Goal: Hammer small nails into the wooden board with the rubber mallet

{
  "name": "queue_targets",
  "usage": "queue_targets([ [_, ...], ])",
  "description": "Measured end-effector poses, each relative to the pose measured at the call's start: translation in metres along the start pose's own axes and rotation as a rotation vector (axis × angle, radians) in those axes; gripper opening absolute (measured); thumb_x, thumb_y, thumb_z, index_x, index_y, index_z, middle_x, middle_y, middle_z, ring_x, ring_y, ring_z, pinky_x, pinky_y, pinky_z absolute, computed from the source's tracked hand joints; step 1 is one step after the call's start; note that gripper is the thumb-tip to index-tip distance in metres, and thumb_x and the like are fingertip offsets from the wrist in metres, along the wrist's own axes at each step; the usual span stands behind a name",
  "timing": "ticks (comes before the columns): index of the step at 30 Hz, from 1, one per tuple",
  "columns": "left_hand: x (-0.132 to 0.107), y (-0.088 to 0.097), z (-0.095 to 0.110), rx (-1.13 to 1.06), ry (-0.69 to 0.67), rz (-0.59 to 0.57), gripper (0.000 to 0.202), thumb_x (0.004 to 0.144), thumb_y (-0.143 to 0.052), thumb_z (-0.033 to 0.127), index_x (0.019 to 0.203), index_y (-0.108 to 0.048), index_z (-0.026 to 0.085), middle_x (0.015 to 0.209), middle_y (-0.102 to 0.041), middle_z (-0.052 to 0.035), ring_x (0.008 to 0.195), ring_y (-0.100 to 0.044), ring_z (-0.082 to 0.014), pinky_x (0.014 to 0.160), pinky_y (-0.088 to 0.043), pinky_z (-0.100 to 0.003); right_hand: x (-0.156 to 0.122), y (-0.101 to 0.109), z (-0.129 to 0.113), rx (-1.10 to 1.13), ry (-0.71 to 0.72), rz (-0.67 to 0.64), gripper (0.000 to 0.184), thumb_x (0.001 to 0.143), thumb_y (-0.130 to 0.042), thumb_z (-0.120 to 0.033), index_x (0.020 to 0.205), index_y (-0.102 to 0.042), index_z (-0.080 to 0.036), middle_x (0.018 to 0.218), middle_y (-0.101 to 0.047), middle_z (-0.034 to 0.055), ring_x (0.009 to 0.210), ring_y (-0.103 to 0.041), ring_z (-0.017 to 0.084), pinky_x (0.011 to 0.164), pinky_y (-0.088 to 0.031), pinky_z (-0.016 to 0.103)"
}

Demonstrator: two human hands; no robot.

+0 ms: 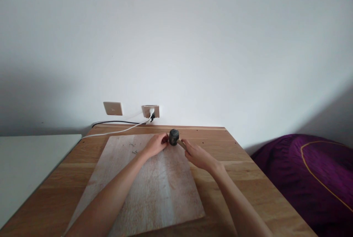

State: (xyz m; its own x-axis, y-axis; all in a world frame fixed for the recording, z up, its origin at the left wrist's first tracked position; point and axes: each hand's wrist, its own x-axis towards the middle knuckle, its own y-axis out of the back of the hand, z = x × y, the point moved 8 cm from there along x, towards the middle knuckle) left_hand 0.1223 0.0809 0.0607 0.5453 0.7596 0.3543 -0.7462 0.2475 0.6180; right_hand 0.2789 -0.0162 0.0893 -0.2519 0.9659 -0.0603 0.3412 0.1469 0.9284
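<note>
My right hand [199, 155] grips the wooden handle of a mallet [174, 137] with a dark head. The mallet head stands over the far right part of a pale wooden board [154, 189], close to my left hand. Over the board's far edge, my left hand [157, 144] is closed, its fingertips pinched together near the mallet head. What the left fingers hold, if anything, is too small to make out. Several small nails [134, 152] lie on the board to the left of that hand.
The board lies on a wooden table [242, 178]. Against the white wall, a socket [155, 110] holds a white and a black plug, whose cables [121, 131] run left across the table's back. A white surface [33, 163] adjoins at left; purple fabric [289, 167] bulges at right.
</note>
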Motion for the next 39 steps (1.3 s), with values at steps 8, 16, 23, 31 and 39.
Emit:
queue_targets([
  [8, 0.000, -0.003, -0.003, 0.036, 0.006, -0.004, 0.008, 0.080, -0.061, 0.012, 0.083, -0.061, 0.019, 0.076, -0.066, 0.0008, 0.071, -0.061, -0.0167, 0.068, -0.041, -0.026, -0.006, -0.035, 0.017, -0.048, -0.064, 0.096, 0.051, 0.099, -0.035, -0.012, 0.149, -0.043, -0.006, 0.120, -0.074, 0.0216, 0.109, -0.073, 0.029, 0.091, -0.050, 0.034],
  [16, 0.000, -0.003, 0.000, 0.025, 0.001, -0.012, 0.007, 0.082, -0.062, 0.013, 0.082, -0.060, 0.019, 0.077, -0.067, -0.0002, 0.073, -0.063, -0.0173, 0.071, -0.044, -0.026, -0.012, -0.033, 0.018, -0.077, -0.124, 0.095, 0.053, 0.100, -0.038, -0.018, 0.153, -0.041, -0.010, 0.117, -0.076, 0.0200, 0.103, -0.075, 0.029, 0.087, -0.050, 0.033],
  [23, 0.000, -0.003, -0.002, 0.022, -0.006, -0.012, 0.010, 0.080, -0.060, 0.010, 0.083, -0.062, 0.019, 0.077, -0.067, 0.0000, 0.073, -0.062, -0.0167, 0.071, -0.045, -0.026, -0.026, -0.028, 0.023, 0.037, -0.119, 0.061, 0.053, 0.104, -0.043, -0.030, 0.155, -0.038, -0.016, 0.123, -0.074, 0.0164, 0.110, -0.072, 0.029, 0.089, -0.046, 0.033],
  [31, -0.001, -0.002, 0.001, 0.030, -0.010, -0.017, 0.011, 0.079, -0.059, 0.010, 0.083, -0.062, 0.019, 0.078, -0.067, 0.0000, 0.073, -0.062, -0.0164, 0.070, -0.043, -0.026, -0.032, -0.031, 0.035, 0.094, -0.176, 0.061, 0.024, 0.102, -0.050, -0.031, 0.120, -0.056, -0.016, 0.104, -0.075, 0.0125, 0.101, -0.072, 0.029, 0.079, -0.041, 0.029],
  [39, -0.002, -0.002, -0.001, 0.013, 0.001, -0.011, 0.010, 0.081, -0.059, 0.011, 0.084, -0.063, 0.019, 0.074, -0.066, 0.0003, 0.073, -0.063, -0.0170, 0.070, -0.045, -0.026, -0.040, -0.031, 0.034, 0.053, -0.227, 0.056, 0.017, 0.102, -0.049, -0.029, 0.091, -0.059, -0.022, 0.092, -0.076, 0.0090, 0.089, -0.072, 0.025, 0.070, -0.035, 0.028],
])
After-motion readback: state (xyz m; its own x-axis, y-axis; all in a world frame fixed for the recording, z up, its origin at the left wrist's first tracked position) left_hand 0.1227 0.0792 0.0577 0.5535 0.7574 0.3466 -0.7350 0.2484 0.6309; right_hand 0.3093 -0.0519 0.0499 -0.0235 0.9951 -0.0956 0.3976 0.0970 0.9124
